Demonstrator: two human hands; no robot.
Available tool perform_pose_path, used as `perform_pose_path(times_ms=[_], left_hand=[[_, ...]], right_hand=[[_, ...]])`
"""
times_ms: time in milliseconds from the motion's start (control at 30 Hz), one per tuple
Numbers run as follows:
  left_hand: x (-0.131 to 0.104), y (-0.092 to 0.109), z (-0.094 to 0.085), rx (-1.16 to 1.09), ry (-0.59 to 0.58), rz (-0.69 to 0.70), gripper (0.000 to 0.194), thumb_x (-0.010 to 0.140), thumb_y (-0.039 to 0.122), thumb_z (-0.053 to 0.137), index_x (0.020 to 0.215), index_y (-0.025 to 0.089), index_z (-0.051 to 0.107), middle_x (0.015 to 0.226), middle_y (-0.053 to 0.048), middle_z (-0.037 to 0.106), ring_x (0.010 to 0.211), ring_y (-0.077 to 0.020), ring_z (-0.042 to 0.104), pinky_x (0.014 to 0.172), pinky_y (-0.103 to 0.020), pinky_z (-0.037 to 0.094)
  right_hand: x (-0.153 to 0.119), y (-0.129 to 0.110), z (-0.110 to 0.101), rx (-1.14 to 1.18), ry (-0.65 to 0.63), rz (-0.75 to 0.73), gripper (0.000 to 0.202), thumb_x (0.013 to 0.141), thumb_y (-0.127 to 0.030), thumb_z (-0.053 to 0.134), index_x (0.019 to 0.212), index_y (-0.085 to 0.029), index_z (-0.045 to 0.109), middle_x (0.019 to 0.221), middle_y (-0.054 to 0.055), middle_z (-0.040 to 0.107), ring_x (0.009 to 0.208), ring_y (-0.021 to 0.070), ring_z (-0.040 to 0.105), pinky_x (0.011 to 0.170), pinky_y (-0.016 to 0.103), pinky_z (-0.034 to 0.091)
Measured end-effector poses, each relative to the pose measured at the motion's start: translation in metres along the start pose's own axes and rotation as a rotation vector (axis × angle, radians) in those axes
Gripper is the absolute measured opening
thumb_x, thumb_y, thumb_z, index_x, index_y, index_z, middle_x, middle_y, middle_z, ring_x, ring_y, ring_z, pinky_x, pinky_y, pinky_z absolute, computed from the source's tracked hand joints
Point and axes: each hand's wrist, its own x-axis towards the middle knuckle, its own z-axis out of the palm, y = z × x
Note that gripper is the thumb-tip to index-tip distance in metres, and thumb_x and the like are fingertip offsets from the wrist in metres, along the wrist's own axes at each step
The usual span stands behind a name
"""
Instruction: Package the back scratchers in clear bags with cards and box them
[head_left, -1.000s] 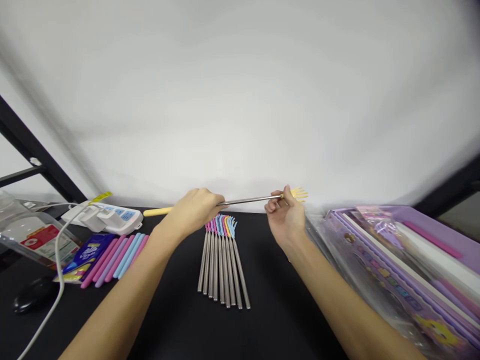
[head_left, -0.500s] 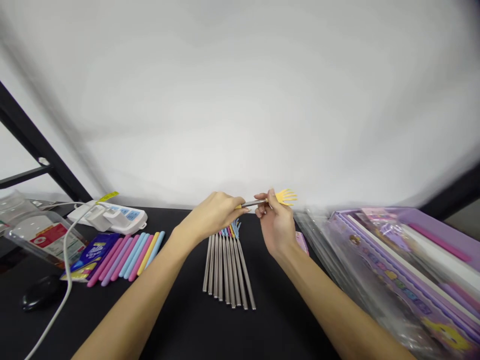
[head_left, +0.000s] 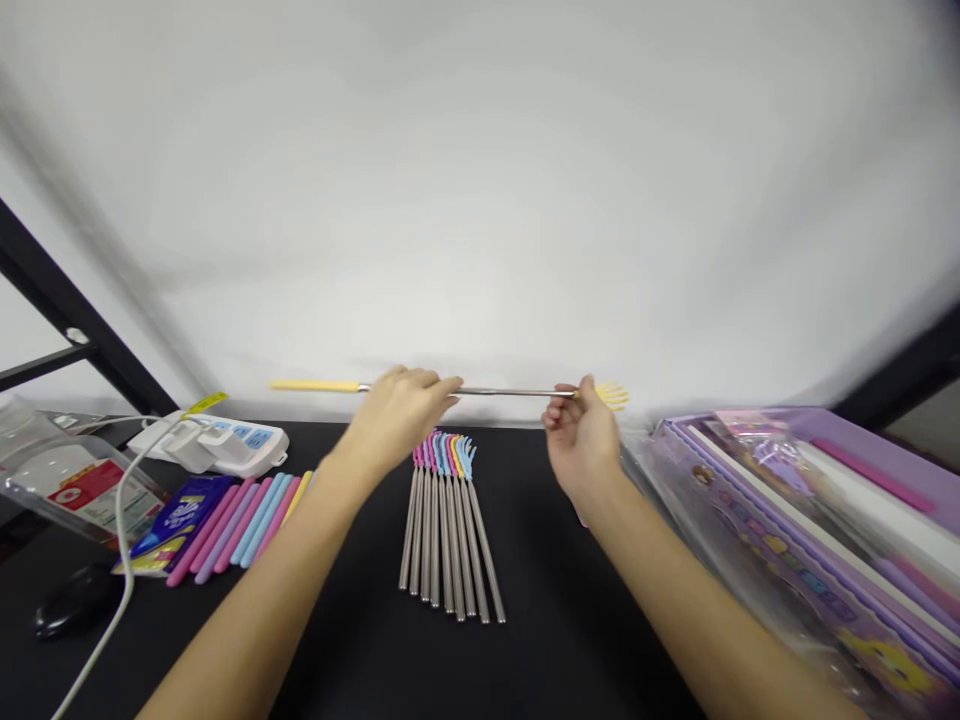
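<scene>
Both hands hold a yellow telescopic back scratcher [head_left: 517, 392] level above the table, its rod drawn out long. My left hand [head_left: 405, 410] is closed around the metal rod, with the yellow handle sticking out to its left. My right hand [head_left: 581, 430] pinches the other end, just below the yellow hand-shaped head [head_left: 613, 397]. Below and between my arms lies a row of metal back scratcher rods [head_left: 450, 545] with pink, purple, blue and yellow claw heads pointing away from me. Left of my left forearm are several coloured handles [head_left: 232, 525], partly hidden by it.
At the left are a power strip [head_left: 255, 447] with plugs, a white cable [head_left: 124, 540], a clear plastic jar [head_left: 82, 490], a blue packet [head_left: 180, 520] and a black mouse [head_left: 75, 602]. A purple box [head_left: 847, 425] and clear plastic sleeves [head_left: 697, 570] lie at the right.
The back scratcher has lengthened; its yellow handle now shows left of my left hand. My right hand has moved right with the head, and my left hand slightly left.
</scene>
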Motion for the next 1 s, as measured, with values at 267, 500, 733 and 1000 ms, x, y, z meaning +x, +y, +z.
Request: perform_pose_path(times_ms=[267,500,733,1000], left_hand=[[-0.002,-0.030,0.001,-0.009,0.186,-0.045,0.018,0.094,0.023,0.055,0.100,0.018,0.071,0.090,-0.008,0.074,0.088,-0.0228,0.066,0.078,-0.036,0.045],[0.008,0.000,0.013,-0.067,0.092,-0.010,0.018,0.093,0.021,0.055,0.099,0.018,0.072,0.096,-0.009,0.074,0.089,-0.0221,0.067,0.078,-0.033,0.049],[-0.008,-0.033,-0.004,0.086,0.123,-0.292,0.015,0.089,0.019,0.056,0.086,0.021,0.070,0.091,-0.006,0.073,0.082,-0.0247,0.067,0.069,-0.035,0.047],[0.004,-0.008,0.004,0.041,0.155,-0.099,0.017,0.091,0.017,0.053,0.083,0.018,0.068,0.089,-0.006,0.074,0.083,-0.0221,0.067,0.078,-0.036,0.046]], right_hand=[[0.026,-0.023,-0.012,0.014,0.150,-0.070,0.041,0.101,-0.033,0.040,0.065,-0.016,0.049,0.051,-0.007,0.044,0.037,0.0032,0.033,0.035,0.016,0.027],[0.015,-0.001,-0.007,-0.032,0.078,-0.019,0.041,0.100,-0.034,0.044,0.065,-0.014,0.053,0.051,-0.005,0.046,0.039,0.0037,0.037,0.036,0.016,0.029],[0.037,-0.021,-0.023,-0.062,0.167,-0.083,0.049,0.101,-0.042,0.037,0.063,-0.015,0.052,0.048,-0.008,0.037,0.035,0.0025,0.029,0.033,0.016,0.023],[0.022,-0.002,-0.018,-0.029,0.148,-0.026,0.052,0.101,-0.046,0.034,0.062,-0.015,0.051,0.047,-0.007,0.040,0.037,0.0037,0.034,0.036,0.016,0.026]])
